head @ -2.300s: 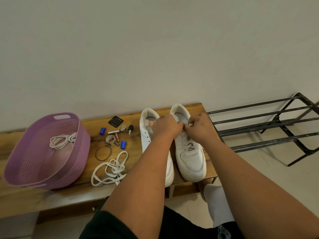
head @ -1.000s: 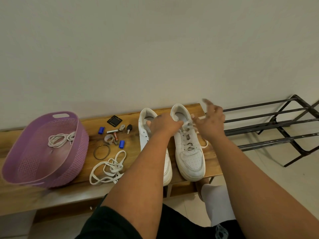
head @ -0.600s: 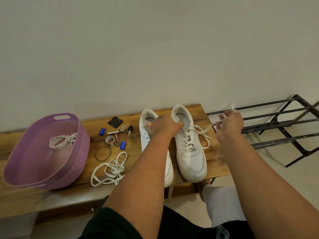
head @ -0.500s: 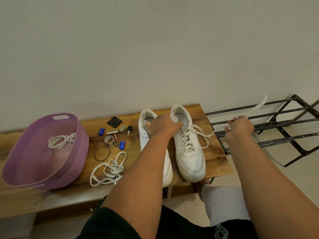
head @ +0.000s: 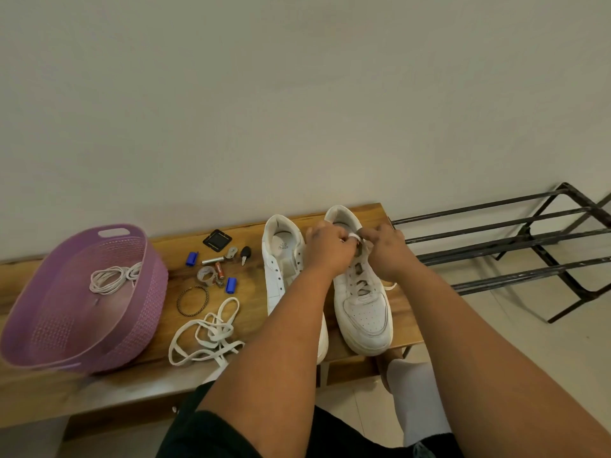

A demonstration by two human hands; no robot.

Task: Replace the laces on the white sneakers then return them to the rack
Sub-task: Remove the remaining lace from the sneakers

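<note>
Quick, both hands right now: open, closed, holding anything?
Left hand: fingers pinch the white lace at the top of the right sneaker.
Right hand: fingers curled at the same lace, apparently pinching it too.

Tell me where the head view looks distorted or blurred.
Head view: the bench edge and the rack bars bow from the wide lens; the basket near edge is smeared at the frame's side; both forearms are soft up close; the light is even, with faint shadows.

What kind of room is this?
Probably a home entryway or hallway: a metal shoe rack stands on the floor by a plain wall, beside a wooden bench holding sneakers and a keys-and-bits clutter.
</note>
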